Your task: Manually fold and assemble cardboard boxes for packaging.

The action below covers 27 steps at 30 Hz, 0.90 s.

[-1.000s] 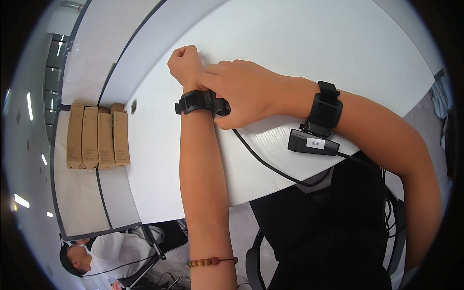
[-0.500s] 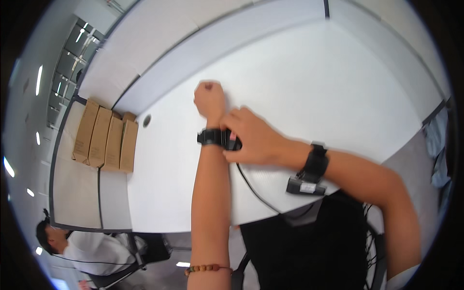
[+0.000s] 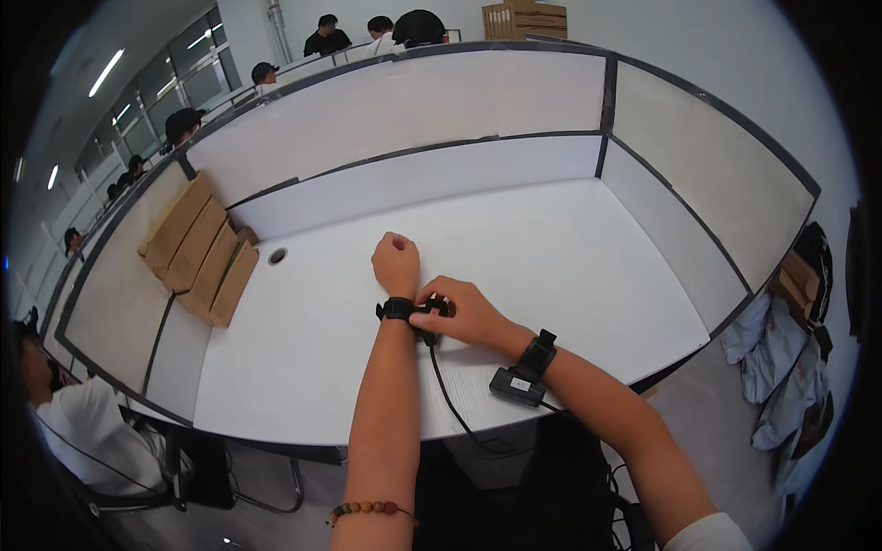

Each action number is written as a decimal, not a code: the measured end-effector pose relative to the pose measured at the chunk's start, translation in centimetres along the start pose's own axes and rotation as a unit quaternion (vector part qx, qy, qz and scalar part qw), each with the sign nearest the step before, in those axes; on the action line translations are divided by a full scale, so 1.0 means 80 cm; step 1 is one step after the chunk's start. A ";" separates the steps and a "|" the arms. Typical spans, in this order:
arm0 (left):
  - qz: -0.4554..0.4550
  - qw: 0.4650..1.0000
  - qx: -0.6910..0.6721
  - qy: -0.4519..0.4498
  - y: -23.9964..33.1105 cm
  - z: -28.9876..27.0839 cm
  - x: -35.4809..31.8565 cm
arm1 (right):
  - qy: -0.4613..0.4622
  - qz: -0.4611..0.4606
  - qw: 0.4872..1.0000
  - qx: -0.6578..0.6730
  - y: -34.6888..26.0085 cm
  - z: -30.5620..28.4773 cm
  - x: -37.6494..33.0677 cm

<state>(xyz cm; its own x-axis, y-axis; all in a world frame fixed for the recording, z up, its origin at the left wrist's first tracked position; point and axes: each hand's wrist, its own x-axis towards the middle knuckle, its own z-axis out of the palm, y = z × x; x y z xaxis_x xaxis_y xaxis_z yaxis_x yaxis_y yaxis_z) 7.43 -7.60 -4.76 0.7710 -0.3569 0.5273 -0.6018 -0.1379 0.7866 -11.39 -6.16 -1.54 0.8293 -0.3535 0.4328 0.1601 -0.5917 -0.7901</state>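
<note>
My left hand (image 3: 396, 264) is curled into a loose fist above the white desk, with nothing showing in it. A black wrist strap (image 3: 397, 309) goes round that wrist, and a beaded bracelet (image 3: 372, 507) sits further down the same forearm. Reaching across from the right, my right hand (image 3: 467, 314) has its thumb and fingers closed on a small black device (image 3: 430, 332) at the side of the left strap; its fingers partly hide it. A black cable (image 3: 446, 393) hangs from this device. My right wrist wears another black strap (image 3: 537, 356) with a black box (image 3: 516, 387) attached.
The white desk (image 3: 551, 248) is walled by low partitions (image 3: 441, 101). Several cardboard boxes (image 3: 197, 253) stand at its left end near a round cable hole (image 3: 277, 256). A seated person (image 3: 92, 432) is at lower left; grey bags (image 3: 776, 358) hang at right.
The view has tilted up, bringing the partitions and people beyond into sight. My right hand keeps its hold on the device at the left wrist, and my left hand remains a fist.
</note>
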 end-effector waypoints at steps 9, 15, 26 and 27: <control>-0.012 0.987 -0.158 0.016 0.000 -0.003 -0.006 | 0.197 0.041 0.979 -0.015 0.039 -0.015 0.002; -0.003 0.970 -0.235 -0.068 -0.010 -0.015 -0.003 | 0.202 0.071 0.977 0.005 0.057 -0.018 0.006; 0.043 0.919 -0.319 -0.229 0.029 0.000 -0.048 | 0.200 0.103 0.973 0.047 0.100 -0.053 0.046; 0.045 0.910 -0.324 -0.255 0.033 0.004 -0.055 | 0.189 0.071 0.979 0.033 0.100 -0.052 0.046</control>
<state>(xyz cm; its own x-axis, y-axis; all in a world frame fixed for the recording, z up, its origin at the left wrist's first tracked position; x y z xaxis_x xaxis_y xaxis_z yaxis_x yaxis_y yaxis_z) 2.39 -6.67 -5.09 0.4280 -0.7454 0.5111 -0.2817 0.4273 0.8591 -9.29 -15.23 -4.49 0.5903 -0.6795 0.4358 0.1013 -0.4732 -0.8751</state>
